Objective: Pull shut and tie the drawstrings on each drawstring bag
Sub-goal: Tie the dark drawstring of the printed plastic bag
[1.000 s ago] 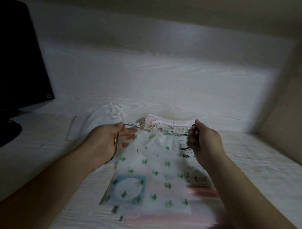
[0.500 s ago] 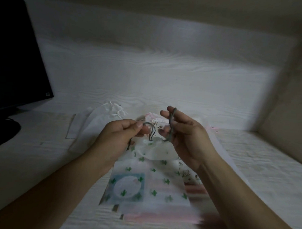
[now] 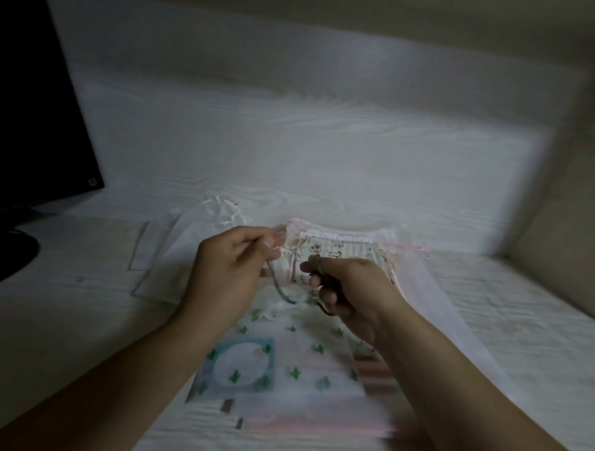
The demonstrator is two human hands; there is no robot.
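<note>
Far left, a black monitor (image 3: 33, 108) stands at the table's (image 3: 84, 312) left edge, its screen dark and its round base on the pale wood-grain top. Moving in along the back edge, a plain white drawstring bag (image 3: 194, 235) lies flat, its cream strings bunched at its mouth near the wall.

Now the left hand (image 3: 227, 277): fingers curled in, thumb and forefinger pinching one end of the grey drawstring (image 3: 280, 292), which runs down from the pinch in a curve toward the gathered mouth of the cactus-print bag (image 3: 284, 356). That bag lies mid-table toward the near edge, translucent with small green cacti and a blue square label with a white circle; its top is puckered just below and between the two hands.

On to the right hand (image 3: 351, 291), close beside the left, fingers folded round the other end of the same grey cord, a loop of it showing over the forefinger and a dark tail hanging under the palm. Whether a knot is formed, I cannot tell.

Behind the hands lies an animal-print bag (image 3: 342, 254) with cream strings, and under it, spreading toward the table's right side, a sheer bag with pink strings (image 3: 432, 297).
</note>
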